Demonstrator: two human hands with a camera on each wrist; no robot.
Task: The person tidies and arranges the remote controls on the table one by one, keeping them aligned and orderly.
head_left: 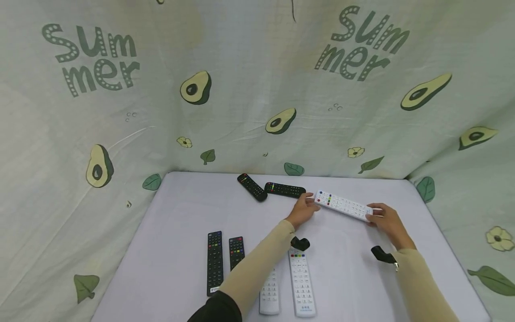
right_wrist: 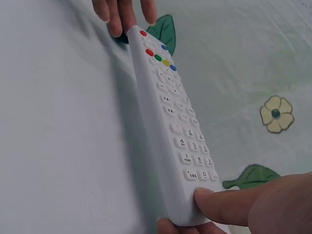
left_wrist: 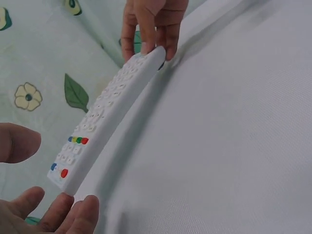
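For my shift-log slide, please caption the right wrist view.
Right hand pinches a white remote by one end, left hand at the other.

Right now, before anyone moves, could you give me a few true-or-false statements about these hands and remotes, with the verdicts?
1. The right hand holds one end of a white remote. True.
2. The left hand is at the end with the coloured buttons. True.
3. The left thumb presses those buttons. False: in the left wrist view, the thumb is clear of the remote.
4. Two black remotes lie near the far edge of the table. True.
5. Every remote in the near row is black. False: two white ones lie there too.
6. The cloth behind is printed with pineapples. False: the cloth shows avocados.
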